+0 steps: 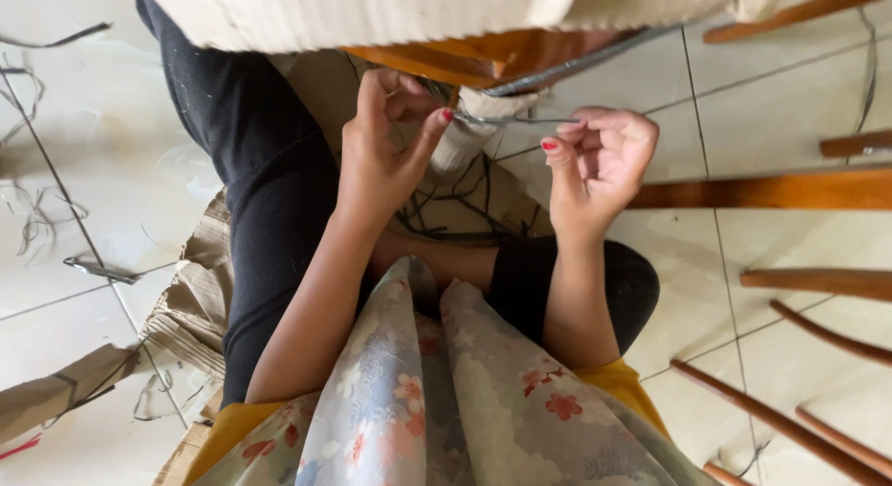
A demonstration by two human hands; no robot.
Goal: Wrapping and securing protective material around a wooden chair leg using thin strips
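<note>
A thin grey strip [516,121] runs level between my two hands. My left hand [386,142] pinches its left end with thumb and forefinger, close to a pale wrapped leg [469,133] of an orange wooden piece [483,59]. My right hand [599,161] curls around the strip's right end, fingers closed. Both have red nails. A corrugated cardboard sheet [353,12] hides the top of the wooden piece. Below the hands lies a tangle of dark cut strips [455,216] on cardboard.
I sit on a tiled floor [111,151] with black-clad legs [269,179] spread and a flowered scarf [446,393] hanging down. Wooden rails and rods [790,189] lie at the right. Torn cardboard [186,300], loose strips and a metal tool [100,269] lie at the left.
</note>
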